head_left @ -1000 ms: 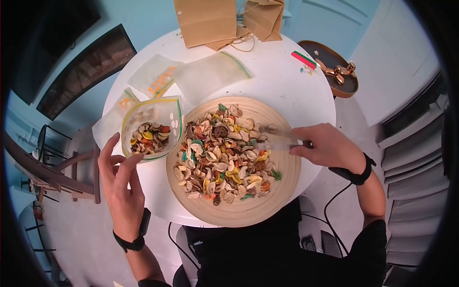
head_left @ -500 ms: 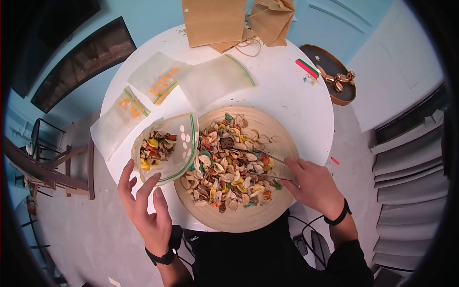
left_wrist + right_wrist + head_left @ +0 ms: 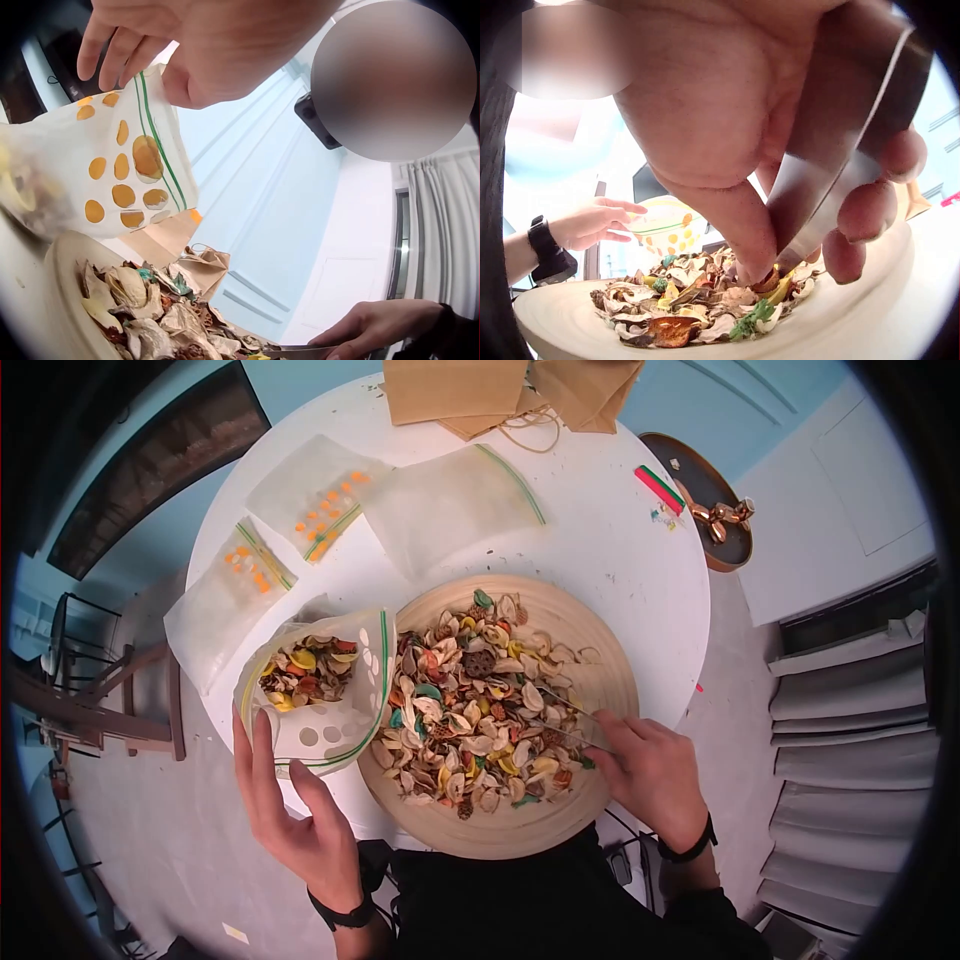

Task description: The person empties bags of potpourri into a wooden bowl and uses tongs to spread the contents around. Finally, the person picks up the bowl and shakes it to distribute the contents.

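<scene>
My right hand (image 3: pixel 655 775) pinches metal tongs (image 3: pixel 568 718), whose tips lie in the dried petals and cones (image 3: pixel 480 710) on a round wooden plate (image 3: pixel 500 840). In the right wrist view the tongs (image 3: pixel 832 142) run between thumb and fingers. Left of the plate stands a dotted zip bag (image 3: pixel 335 735), its mouth open, with petals and cones inside. My left hand (image 3: pixel 300 820) is beside the bag with its fingers extended, touching its near left side. The left wrist view shows the bag (image 3: pixel 109 169) below the hand (image 3: pixel 210 52).
Three flat zip bags lie behind, one plain (image 3: pixel 450 505) and two with orange dots (image 3: pixel 310 490) (image 3: pixel 225 595). Brown paper bags (image 3: pixel 455 390) stand at the table's back. A red and green item (image 3: pixel 660 490) lies back right, near a tray with a balloon-dog figure (image 3: pixel 715 520).
The tongs have come down into the petals as my right hand moved nearer me. My left hand has moved against the bag, which has turned and tilted towards the plate.
</scene>
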`<state>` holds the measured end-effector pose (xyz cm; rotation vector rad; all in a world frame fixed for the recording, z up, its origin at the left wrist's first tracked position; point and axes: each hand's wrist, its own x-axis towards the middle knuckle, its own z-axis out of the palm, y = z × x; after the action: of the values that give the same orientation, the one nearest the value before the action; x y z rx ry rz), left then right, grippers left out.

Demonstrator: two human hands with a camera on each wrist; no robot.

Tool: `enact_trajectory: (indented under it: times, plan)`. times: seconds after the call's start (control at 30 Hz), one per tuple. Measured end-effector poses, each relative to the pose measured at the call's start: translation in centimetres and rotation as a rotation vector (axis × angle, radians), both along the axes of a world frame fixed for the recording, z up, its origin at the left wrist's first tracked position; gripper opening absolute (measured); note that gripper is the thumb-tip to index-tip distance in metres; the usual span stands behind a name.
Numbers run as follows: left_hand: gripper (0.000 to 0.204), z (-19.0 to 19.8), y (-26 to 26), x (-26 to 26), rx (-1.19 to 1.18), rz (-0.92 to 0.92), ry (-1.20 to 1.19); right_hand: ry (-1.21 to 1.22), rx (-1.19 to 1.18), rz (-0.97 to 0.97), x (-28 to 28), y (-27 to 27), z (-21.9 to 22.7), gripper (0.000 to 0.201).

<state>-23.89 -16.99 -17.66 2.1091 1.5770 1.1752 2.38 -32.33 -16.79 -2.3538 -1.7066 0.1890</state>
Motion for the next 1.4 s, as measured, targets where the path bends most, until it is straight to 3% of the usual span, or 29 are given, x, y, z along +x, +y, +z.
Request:
enact_trajectory:
  times: [0.23, 0.43, 0.7, 0.83, 0.97, 1.03, 1.07, 1.2, 1.3, 1.4]
  plan:
    - [0.047, 0.2, -0.7, -0.2, -0.058, -0.050, -0.090, -0.007, -0.028, -0.059, -0.2, -0.1, 0.7, 0.031]
    - [0.055, 0.2, -0.8, -0.6, 0.040, -0.082, -0.058, -0.004, -0.007, -0.103, -1.1, 0.1, 0.6, 0.026]
    - [0.057, 0.4, -0.6, -1.2, 0.026, -0.176, -0.084, 0.023, 0.146, -0.152, -1.9, 0.3, 3.3, 0.030]
    - [0.059, 0.7, -0.6, -0.9, 0.001, -0.198, -0.098, 0.061, 0.174, -0.089, -2.8, 2.3, 5.0, 0.032]
    - [0.061, 1.0, -0.5, -0.1, 0.017, -0.228, -0.111, 0.077, 0.303, 0.089, -4.6, 5.9, 6.4, 0.031]
    - [0.061, 1.3, -0.5, 0.4, -0.035, -0.249, -0.144, -0.006, 0.379, 0.272, -5.4, 8.0, 6.1, 0.029]
    - [0.061, 1.1, -0.4, 0.6, -0.017, -0.252, -0.155, -0.026, 0.271, 0.295, -5.8, 8.5, 6.4, 0.026]
    - [0.061, 1.2, -0.4, 0.5, -0.038, -0.216, -0.163, -0.009, 0.279, 0.293, -5.7, 8.7, 5.8, 0.028]
    - [0.059, 1.1, -0.1, -0.3, -0.042, -0.238, -0.136, 0.056, 0.322, 0.201, -4.1, 5.9, 5.3, 0.033]
    - [0.050, 1.1, 0.2, -0.6, 0.018, -0.200, -0.145, 0.183, 0.097, -0.117, -2.7, 2.5, 5.7, 0.043]
